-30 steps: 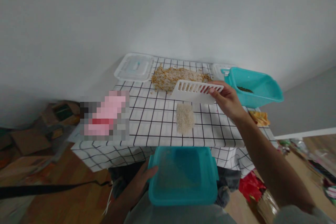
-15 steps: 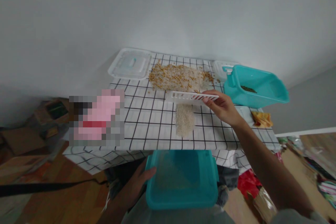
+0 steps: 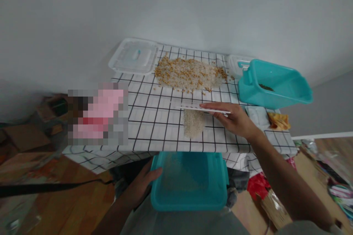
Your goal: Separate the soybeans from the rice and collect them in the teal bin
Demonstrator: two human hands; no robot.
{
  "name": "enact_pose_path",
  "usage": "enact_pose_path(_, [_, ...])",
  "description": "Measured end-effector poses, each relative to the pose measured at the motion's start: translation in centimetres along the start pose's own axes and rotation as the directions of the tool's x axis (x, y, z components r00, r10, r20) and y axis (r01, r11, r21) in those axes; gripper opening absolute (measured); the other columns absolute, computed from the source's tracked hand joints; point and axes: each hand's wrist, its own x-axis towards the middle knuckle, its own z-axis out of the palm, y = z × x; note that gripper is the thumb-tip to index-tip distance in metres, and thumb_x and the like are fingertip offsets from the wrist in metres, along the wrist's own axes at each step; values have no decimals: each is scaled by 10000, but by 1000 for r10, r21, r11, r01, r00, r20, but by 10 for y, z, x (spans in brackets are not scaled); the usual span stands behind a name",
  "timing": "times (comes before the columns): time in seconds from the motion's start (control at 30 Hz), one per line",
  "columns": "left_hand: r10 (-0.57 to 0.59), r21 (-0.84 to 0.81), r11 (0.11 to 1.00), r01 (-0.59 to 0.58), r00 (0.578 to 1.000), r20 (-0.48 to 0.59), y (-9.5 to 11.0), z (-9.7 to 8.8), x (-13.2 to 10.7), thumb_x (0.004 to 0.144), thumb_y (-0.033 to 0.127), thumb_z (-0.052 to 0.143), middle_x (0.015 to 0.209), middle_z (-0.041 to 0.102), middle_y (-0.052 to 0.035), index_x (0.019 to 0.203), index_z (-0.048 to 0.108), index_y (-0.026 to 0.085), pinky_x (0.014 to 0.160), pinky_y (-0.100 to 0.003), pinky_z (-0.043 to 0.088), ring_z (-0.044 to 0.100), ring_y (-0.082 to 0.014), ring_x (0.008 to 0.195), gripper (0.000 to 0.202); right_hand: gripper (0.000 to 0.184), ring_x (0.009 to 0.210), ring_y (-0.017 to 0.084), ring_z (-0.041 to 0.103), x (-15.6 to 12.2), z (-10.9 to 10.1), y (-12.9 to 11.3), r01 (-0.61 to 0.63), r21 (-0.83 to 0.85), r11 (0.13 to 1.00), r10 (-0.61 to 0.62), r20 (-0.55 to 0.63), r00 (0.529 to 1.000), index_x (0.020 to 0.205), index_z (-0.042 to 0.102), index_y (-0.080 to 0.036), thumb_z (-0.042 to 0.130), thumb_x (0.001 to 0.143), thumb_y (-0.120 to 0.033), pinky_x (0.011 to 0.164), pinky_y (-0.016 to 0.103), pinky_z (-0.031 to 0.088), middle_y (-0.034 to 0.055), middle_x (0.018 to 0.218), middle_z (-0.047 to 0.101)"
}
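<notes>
My right hand (image 3: 231, 118) pinches a thin white slotted plastic strip (image 3: 193, 108), now nearly edge-on, above the checked tablecloth. Just below the strip lies a small patch of pale rice-like grains (image 3: 193, 125). Behind it spreads a bigger heap of pale grains mixed with yellow, bean-like ones (image 3: 190, 73). At the table's front edge, against my body, is a teal plastic tub (image 3: 190, 203) with some pale grains inside. My left hand (image 3: 145, 185) grips its left side, thumb over the rim and other fingers mostly hidden.
A second teal tub (image 3: 278, 95) holding dark greenish grains stands at the right. A clear lid (image 3: 135, 57) lies at back left, and another lid (image 3: 234, 64) is partly behind that tub. A yellow crumpled cloth or packet (image 3: 279, 121) rests on the right; a blurred pink object (image 3: 103, 108) on the left.
My right hand has brought the strip slightly nearer to me and tilted it flatter, over the small patch of grains. More pale grains show in the tub at my body. The camera view has shifted slightly.
</notes>
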Motion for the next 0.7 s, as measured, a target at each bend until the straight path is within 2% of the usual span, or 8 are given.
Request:
enact_pose_path(0.2, [10, -7, 1000, -9, 1000, 14, 5, 5, -1, 772, 413, 806, 1210, 785, -129, 1283, 694, 198, 1116, -550, 486, 630, -414, 1294, 565, 442, 1311, 193, 629, -9, 4, -10, 20, -15, 1000, -20, 43, 999, 1419, 605, -343, 509, 1014, -195, 1146, 404, 495, -25, 1397, 673])
enact_pose_path(0.37, [9, 22, 1000, -9, 1000, 15, 5, 3, 1, 781, 434, 802, 1305, 741, -147, 1308, 680, 181, 1086, -530, 515, 622, -422, 1300, 597, 487, 1322, 187, 621, -17, 9, -20, 27, -4, 1000, -27, 55, 998, 1437, 588, -343, 507, 1000, -144, 1146, 385, 500, -32, 1409, 664])
enact_pose_path(0.5, [6, 25, 1000, -6, 1000, -10, 2, -1, 4, 766, 436, 815, 1294, 746, -146, 1329, 662, 169, 1051, -519, 542, 638, -425, 1277, 642, 504, 1350, 175, 597, -22, 13, -27, 32, 3, 999, -33, 63, 997, 1437, 587, -319, 511, 986, -107, 1161, 372, 486, -24, 1430, 649])
enact_pose_path(0.7, [1, 10, 1000, -2, 999, 45, 4, -1, 5, 821, 402, 778, 1291, 750, -131, 1333, 655, 181, 1029, -475, 558, 675, -392, 1234, 571, 542, 1369, 152, 576, -33, 19, -38, 13, 7, 1000, -14, 58, 998, 1441, 578, -271, 482, 962, -36, 1185, 362, 464, -10, 1440, 644])
